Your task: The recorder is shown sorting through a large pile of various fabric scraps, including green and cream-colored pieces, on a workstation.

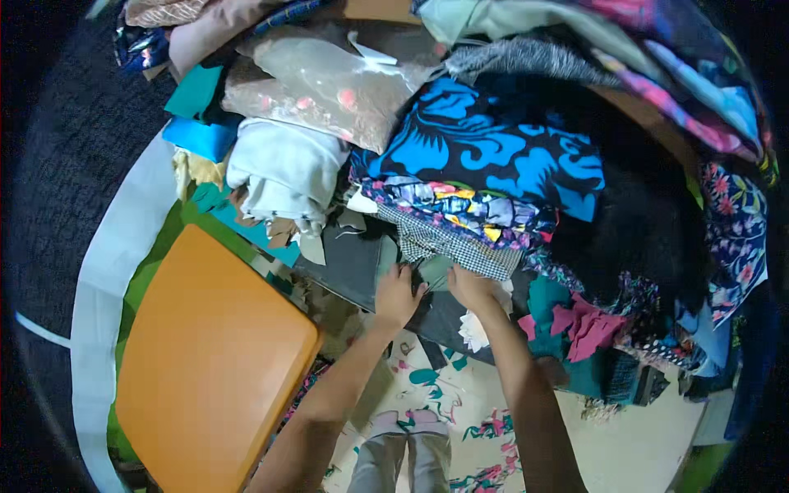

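Left hand (399, 297) and right hand (473, 287): close together, fingers loosely bent at either side of a flat grey-green fabric piece (435, 271) on the dark surface (339, 256); I cannot tell whether either grips. Status, by judgement: handling under way, not finished. Directly beyond, a black-and-white checked cloth (450, 248) crowds the hands. Outward: ragged crimson fabric scraps (593, 327) right; a smooth orange panel (218, 345) left, limiting access.

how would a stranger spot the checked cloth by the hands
Find the big black cloth with blue shapes. Below it lies a multicoloured print; next, just above the right hand, comes the checked cloth. Its fine black-and-white checks set it apart from those colourful prints.
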Tool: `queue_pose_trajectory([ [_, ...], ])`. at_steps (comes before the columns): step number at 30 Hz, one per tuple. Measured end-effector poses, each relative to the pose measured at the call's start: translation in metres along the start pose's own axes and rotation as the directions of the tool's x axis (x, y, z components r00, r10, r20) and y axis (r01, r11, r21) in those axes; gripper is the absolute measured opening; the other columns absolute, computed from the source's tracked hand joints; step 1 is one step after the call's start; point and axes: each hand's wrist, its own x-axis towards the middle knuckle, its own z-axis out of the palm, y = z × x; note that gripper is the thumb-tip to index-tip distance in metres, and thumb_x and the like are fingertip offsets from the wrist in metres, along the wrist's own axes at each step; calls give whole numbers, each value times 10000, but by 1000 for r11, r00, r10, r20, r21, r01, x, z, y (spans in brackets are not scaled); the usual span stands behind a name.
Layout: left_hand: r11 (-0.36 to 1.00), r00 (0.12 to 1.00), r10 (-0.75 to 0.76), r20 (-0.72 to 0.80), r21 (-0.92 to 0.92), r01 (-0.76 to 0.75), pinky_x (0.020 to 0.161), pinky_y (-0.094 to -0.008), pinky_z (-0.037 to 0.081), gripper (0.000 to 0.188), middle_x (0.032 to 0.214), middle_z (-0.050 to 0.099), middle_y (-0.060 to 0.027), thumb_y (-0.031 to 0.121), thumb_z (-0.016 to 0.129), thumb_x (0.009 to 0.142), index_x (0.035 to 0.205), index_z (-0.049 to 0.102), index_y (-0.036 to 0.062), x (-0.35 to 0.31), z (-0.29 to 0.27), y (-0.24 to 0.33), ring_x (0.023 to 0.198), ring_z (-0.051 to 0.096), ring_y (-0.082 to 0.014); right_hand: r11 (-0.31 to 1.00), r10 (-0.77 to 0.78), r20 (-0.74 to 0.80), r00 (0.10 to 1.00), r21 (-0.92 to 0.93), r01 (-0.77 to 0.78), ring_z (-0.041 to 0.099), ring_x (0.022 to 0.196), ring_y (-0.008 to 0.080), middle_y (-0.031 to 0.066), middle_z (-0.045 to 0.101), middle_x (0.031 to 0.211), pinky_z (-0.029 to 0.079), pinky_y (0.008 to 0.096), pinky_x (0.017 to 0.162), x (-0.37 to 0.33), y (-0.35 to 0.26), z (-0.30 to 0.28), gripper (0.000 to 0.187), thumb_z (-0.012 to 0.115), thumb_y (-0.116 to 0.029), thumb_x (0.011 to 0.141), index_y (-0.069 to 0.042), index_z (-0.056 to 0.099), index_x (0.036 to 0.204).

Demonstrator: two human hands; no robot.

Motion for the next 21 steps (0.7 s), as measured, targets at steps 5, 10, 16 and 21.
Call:
queue_pose_trajectory([
  [5, 995, 998, 54, -17, -80, -55, 683, -409, 433, 175, 883, 524, -143, 131, 583, 746, 886, 521, 46, 1, 15, 3, 820, 529, -319, 962, -260, 67, 963, -69, 265, 534, 967, 340, 203, 551, 1021, 396, 435, 834, 18, -1, 3, 271, 521, -95, 710, -20, 566, 966],
  [10, 976, 985, 136, -109, -156, -152, 670, -409, 424, 136, 824, 547, -128, 61, 548, 750, 881, 519, 45, -14, -1, 6, 756, 535, -306, 966, -70, 274, 959, 258, -4, 551, 866, 292, 76, 523, 1057, 451, 365, 701, -6, 2, -6, 295, 462, 7, 728, -96, 558, 987],
  [16, 937, 980, 199, 20, -297, -184, 669, -395, 451, 242, 836, 554, -182, 145, 581, 789, 981, 532, 6, -41, -12, 11, 780, 555, -350, 942, -155, 275, 949, 329, 59, 546, 891, 278, 81, 544, 1052, 450, 331, 734, -39, -9, -61, 352, 486, 15, 703, -103, 566, 1025],
  [21, 948, 985, 50, 162, -317, 4, 600, -394, 460, 253, 853, 586, -219, 212, 564, 820, 1003, 562, 37, -33, -2, -14, 658, 581, -360, 756, -247, 341, 907, 653, -40, 537, 917, 280, 125, 545, 1076, 412, 341, 841, -13, 7, -17, 444, 454, 24, 704, -85, 530, 1127],
])
